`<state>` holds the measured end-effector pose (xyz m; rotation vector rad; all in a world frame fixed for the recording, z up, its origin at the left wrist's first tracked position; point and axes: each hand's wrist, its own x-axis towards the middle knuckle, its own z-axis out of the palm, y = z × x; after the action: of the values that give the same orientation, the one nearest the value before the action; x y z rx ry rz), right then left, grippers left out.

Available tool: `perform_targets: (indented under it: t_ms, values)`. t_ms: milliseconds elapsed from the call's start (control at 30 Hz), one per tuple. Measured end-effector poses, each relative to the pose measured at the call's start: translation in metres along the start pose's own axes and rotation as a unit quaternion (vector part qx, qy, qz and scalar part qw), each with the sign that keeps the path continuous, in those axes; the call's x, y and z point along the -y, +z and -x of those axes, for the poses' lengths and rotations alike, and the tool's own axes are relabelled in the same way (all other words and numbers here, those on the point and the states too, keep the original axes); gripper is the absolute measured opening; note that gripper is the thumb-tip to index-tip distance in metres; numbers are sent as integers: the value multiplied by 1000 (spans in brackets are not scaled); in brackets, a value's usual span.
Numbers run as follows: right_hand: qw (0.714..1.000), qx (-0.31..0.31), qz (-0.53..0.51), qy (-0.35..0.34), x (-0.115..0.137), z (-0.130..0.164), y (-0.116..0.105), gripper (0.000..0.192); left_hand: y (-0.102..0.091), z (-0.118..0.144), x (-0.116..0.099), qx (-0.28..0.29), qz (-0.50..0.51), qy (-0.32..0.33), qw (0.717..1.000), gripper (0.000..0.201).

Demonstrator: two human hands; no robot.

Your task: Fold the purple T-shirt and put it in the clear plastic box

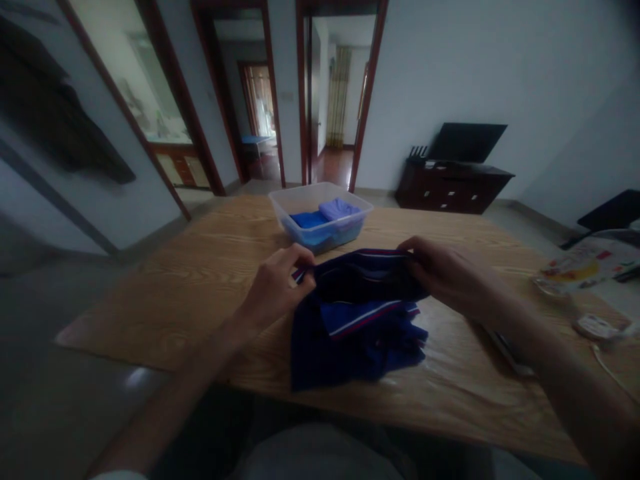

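Observation:
A dark blue shirt with white and red striped edging lies bunched on the wooden table in front of me, its upper part lifted. My left hand pinches the striped edge at the left between thumb and fingers. At the right end of the same edge, my right hand is closed on the fabric, the thumb on the near side. Between both hands the cloth gapes, showing a dark inside. A striped flap hangs toward me, and the lower part rests crumpled on the tabletop.
Beyond the shirt stands a clear plastic bin holding folded blue and lavender cloth. On the table's right side are a printed plastic bag, a white round object with a cord and a flat dark object partly behind my right forearm.

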<state>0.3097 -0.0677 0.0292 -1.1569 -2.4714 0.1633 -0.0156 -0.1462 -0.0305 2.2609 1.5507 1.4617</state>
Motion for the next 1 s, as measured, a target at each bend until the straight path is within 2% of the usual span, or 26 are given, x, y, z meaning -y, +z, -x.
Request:
perform_targets:
  t_ms: [133,200,267,333,400,467,533,633,700,733,767,833,933,1000]
  values:
    - [999,49,5,-3,-2,0,1,32,-5,6,3,23,8,7,1000,18]
    - [996,89,-27,4,-5,-2,3,30,-4,13,5,68,60,-15,996,14]
    - [990,120,-75,10,-10,-4,7,26,0,25,7,122,104,-48,986,20]
    - [986,124,-113,16,-16,-6,12,23,8,41,7,152,100,-80,980,32]
    - [984,111,-140,22,-20,-5,18,22,18,57,5,151,68,-103,981,34]
    - [977,110,-180,33,-21,-4,22,21,28,69,1,145,40,-94,984,39]
    - [962,124,-238,50,-18,-3,24,21,36,76,-2,139,28,-36,989,60]
    - [929,139,-329,95,-14,-4,23,24,42,84,-1,135,7,70,988,118]
    - [907,148,-371,130,-13,-5,21,27,45,91,4,165,-22,92,982,148]
    - [898,153,-385,147,-12,-5,20,29,46,95,6,186,-37,92,978,153]
    - [889,159,-398,161,-12,-6,19,30,48,99,8,203,-48,87,974,151]
    - [872,167,-423,178,-11,-6,19,31,52,105,9,207,-58,76,974,130]
    - [854,175,-453,188,-12,-8,24,32,56,101,5,138,-23,30,990,73]
    - [852,160,-465,181,-16,-9,27,35,56,90,1,101,51,-28,993,47]
